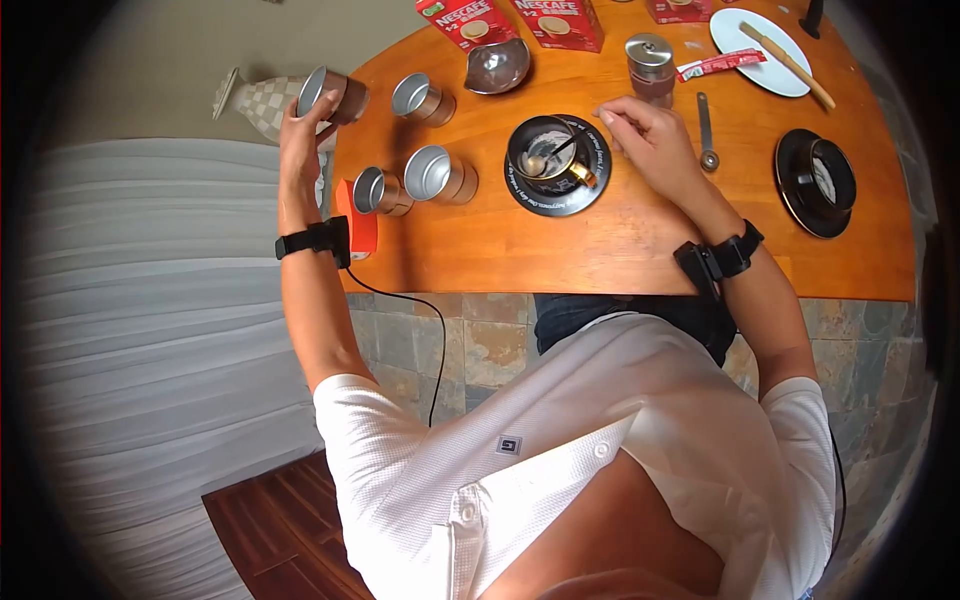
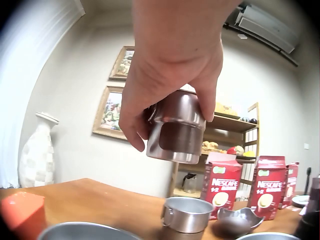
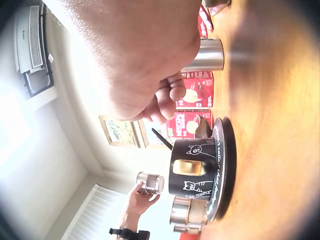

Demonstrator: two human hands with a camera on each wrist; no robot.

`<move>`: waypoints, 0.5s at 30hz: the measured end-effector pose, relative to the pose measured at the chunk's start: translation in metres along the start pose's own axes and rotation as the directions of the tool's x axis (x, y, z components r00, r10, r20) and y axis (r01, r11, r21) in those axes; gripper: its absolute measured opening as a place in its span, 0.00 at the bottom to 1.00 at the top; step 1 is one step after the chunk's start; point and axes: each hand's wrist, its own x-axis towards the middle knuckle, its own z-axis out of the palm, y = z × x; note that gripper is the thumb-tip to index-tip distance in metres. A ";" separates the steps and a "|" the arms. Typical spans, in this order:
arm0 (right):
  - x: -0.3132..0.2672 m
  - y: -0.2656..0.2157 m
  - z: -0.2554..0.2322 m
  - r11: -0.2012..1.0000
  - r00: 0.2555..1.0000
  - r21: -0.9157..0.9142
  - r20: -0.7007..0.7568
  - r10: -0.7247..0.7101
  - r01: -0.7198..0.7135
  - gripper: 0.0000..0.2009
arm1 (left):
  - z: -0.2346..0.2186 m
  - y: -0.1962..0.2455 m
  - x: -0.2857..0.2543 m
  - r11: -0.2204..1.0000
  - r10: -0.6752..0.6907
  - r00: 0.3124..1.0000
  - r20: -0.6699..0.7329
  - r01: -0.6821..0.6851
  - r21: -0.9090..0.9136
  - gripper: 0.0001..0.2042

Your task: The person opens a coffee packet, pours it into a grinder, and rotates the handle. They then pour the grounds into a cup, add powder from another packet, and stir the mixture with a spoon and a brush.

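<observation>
My left hand [image 1: 303,135] grips a metal cup [image 1: 345,98] at the table's left edge; in the left wrist view this cup [image 2: 178,131] hangs above the tabletop between thumb and fingers. Other metal cups stand nearby, one [image 1: 424,99] farther back and two [image 1: 440,174] nearer the front. My right hand [image 1: 655,145] holds nothing visible, its fingers loosely curled beside a black cup [image 3: 192,170] with a gold handle. That cup sits on a black saucer [image 1: 560,203] with a spoon [image 1: 537,164] inside it.
Red NESCAFE boxes [image 1: 558,22] and a dark bowl [image 1: 497,68] are at the back. A lidded jar [image 1: 651,70], a measuring spoon [image 1: 706,132], a white plate [image 1: 783,82] with a stick and red packets, and another black cup [image 1: 828,182] lie rightward. An orange-red box [image 1: 363,228] stands front left.
</observation>
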 end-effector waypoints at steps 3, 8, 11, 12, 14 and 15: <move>0.000 0.002 -0.001 0.999 1.000 -0.028 -0.004 -0.017 0.017 0.09 | 0.023 0.025 -0.008 0.995 -0.044 0.999 0.021 0.046 -0.088 0.25; 0.000 0.002 -0.001 0.999 0.999 -0.017 0.000 -0.044 0.044 0.09 | 0.050 0.037 -0.008 0.961 -0.030 0.990 0.139 0.067 -0.268 0.26; 0.000 0.003 0.000 0.997 0.997 -0.036 -0.011 -0.073 0.073 0.09 | 0.064 0.042 -0.007 0.946 0.060 0.975 0.215 0.013 -0.324 0.26; 0.000 0.003 0.000 0.997 0.997 -0.032 -0.012 -0.071 0.070 0.09 | 0.070 0.042 -0.007 0.947 0.058 0.974 0.217 0.015 -0.320 0.26; -0.001 0.000 0.000 0.995 0.995 -0.042 -0.020 -0.096 0.095 0.09 | 0.085 0.044 -0.009 0.985 0.046 0.983 0.176 -0.016 -0.170 0.33; -0.001 -0.001 0.000 0.995 0.995 -0.040 -0.023 -0.093 0.093 0.09 | 0.092 0.045 -0.011 0.986 0.045 0.983 0.179 -0.015 -0.166 0.33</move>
